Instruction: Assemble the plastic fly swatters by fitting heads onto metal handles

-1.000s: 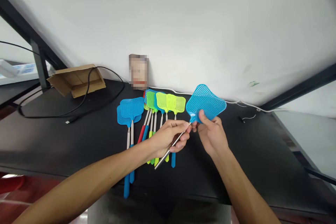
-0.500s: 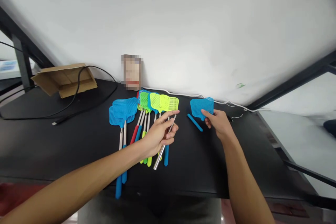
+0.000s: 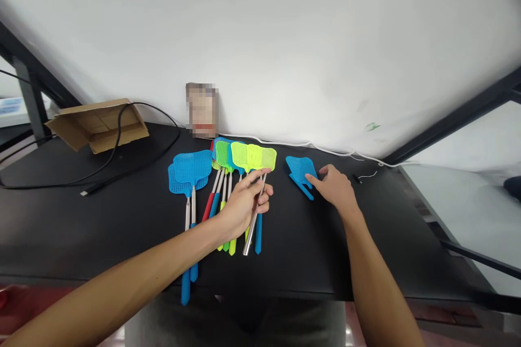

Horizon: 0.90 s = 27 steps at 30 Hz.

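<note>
My left hand is closed around a silver metal rod, which slants over a row of fly swatters, its thicker end toward me. The index finger points right. My right hand has thumb and index finger apart; the thumb touches the edge of a blue fly swatter head without a rod. That head lies tilted across a loose blue handle sleeve on the table. Under and beside my left hand are several fly swatters with yellow heads and green heads. Two blue fly swatters overlap farther left.
An open cardboard box lies at the back left of the black table, with a black cable looping past it. A pixelated package leans on the wall. A white cable runs along the table's back edge.
The blue swatter head has moved left and down onto the blue sleeve, and my right hand's grip has loosened. My left hand still holds the rod, now slightly steeper.
</note>
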{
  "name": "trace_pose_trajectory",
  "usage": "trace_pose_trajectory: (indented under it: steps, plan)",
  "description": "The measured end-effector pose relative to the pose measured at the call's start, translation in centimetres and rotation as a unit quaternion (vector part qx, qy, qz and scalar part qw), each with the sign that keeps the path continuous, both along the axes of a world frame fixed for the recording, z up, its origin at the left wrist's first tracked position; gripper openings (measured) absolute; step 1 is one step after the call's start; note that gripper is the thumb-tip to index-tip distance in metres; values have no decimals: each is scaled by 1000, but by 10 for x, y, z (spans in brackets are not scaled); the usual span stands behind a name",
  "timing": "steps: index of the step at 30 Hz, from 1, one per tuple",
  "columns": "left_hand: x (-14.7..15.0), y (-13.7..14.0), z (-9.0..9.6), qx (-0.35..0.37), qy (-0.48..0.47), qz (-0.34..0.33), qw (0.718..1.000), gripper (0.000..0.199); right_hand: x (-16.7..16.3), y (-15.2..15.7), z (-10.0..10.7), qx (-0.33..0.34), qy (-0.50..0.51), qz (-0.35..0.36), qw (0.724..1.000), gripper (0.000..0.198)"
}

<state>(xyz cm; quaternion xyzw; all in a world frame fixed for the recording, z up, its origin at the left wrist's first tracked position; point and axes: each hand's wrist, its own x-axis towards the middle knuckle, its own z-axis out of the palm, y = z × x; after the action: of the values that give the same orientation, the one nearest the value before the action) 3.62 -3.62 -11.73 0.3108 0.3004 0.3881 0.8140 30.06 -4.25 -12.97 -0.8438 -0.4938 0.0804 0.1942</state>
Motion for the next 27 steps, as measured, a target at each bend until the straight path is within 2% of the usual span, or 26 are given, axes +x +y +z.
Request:
trace_pose_trajectory:
  steps: [4, 6, 12, 17, 19, 21, 22, 24, 27]
  plan:
    - [2, -2, -6, 41, 6, -10, 999, 73, -16, -6, 10, -9, -31, 37, 999, 31]
    - [2, -3, -9, 83, 38, -34, 995, 81, -25, -9, 14, -31, -49, 84, 995, 31]
    - [-3, -4, -19, 187, 168, -156, 955, 75, -42, -16, 19, -119, -135, 186, 966, 25]
    - [-3, -3, -23, 215, 208, -177, 938, 68, -49, -21, 23, -125, -127, 225, 958, 29]
    - [-3, -4, -22, 252, 223, -177, 925, 63, -52, -23, 25, -127, -126, 233, 956, 32]
    - [-3, -8, -19, 331, 263, -169, 890, 56, -55, -25, 27, -132, -125, 240, 954, 36]
    - [-3, -10, -17, 382, 292, -163, 862, 52, -56, -25, 28, -134, -123, 244, 953, 38]
    - [-4, -16, -13, 480, 347, -153, 791, 48, -57, -26, 29, -138, -117, 254, 950, 40]
    - [-4, -23, -10, 577, 407, -157, 690, 47, -55, -27, 31, -131, -105, 264, 950, 38]
